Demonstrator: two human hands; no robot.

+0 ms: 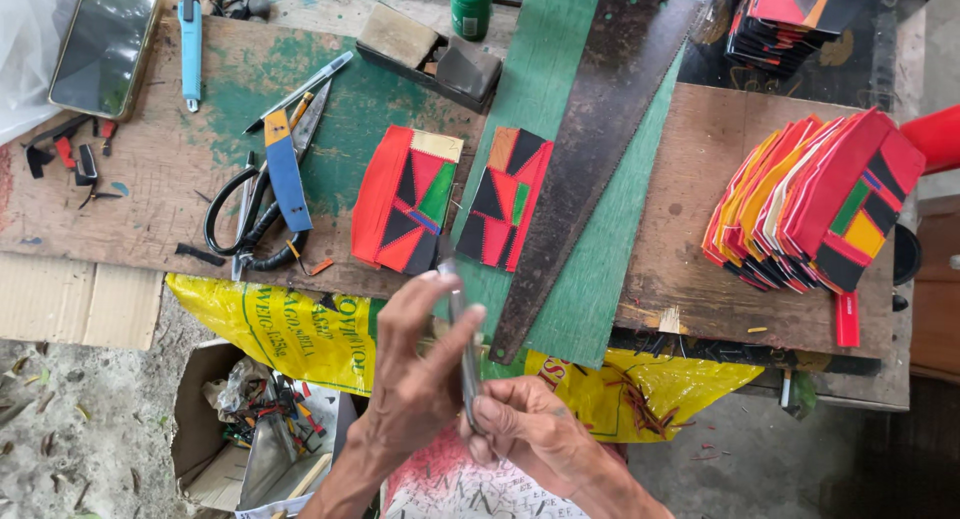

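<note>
Blade (466, 349) sits pinched between left hand (420, 364) and right hand (525, 424), off the table edge (300, 279); saw (590, 149) lies at one o'clock, scissors (255, 214) at ten.

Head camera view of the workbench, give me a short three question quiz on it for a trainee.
1. True or false: the saw blade lies on the green mat.
2. Which is nearest the black-handled scissors? A) the green bottle B) the blue strip C) the big stack of patchwork pieces
3. What do the left hand and right hand hold between them?

Key
1. True.
2. B: the blue strip lies across the scissors.
3. A thin grey blade-like tool, held at the bench edge in front of two red and black patchwork pieces; what tool it is cannot be told.
</note>
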